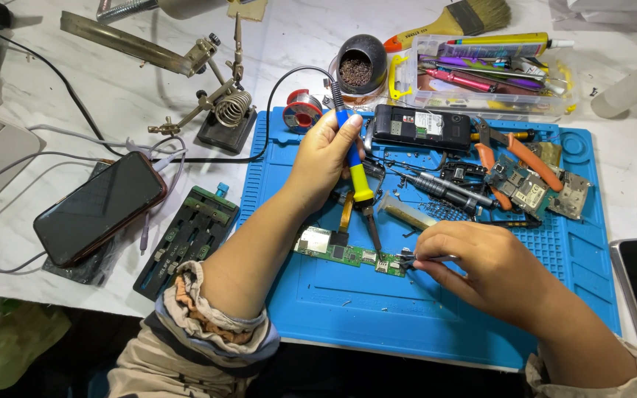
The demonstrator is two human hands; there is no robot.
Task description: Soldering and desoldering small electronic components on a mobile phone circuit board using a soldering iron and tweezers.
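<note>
- My left hand (326, 151) is closed around the soldering iron (353, 158), gripping the blue and yellow handle near its upper part, where the cord comes out.
- The iron's long axis runs from the cord end at the top, away from me, down toward me and slightly right; its tip (374, 239) points at the circuit board (348, 253).
- My right hand (481, 269) is pinched shut on tweezers (425, 259), whose points face left and meet the right end of the board.
- The board lies flat on the blue work mat (436, 309), its long axis running left to right, tilted a little down toward the right. It sits between my two forearms, just below the iron's tip.
- My right hand is the nearer one: the tweezers touch the board's right end, while my left hand stays well above it, with only the iron reaching down. I cannot tell if the tip actually touches the board.
- Beyond the board on the mat lie a black phone body (422, 127), orange-handled pliers (521, 155) and a screwdriver (447, 189).
- Left of the mat rests a dark smartphone (101, 206), and behind it the iron stand with its spring coil (231, 109).
</note>
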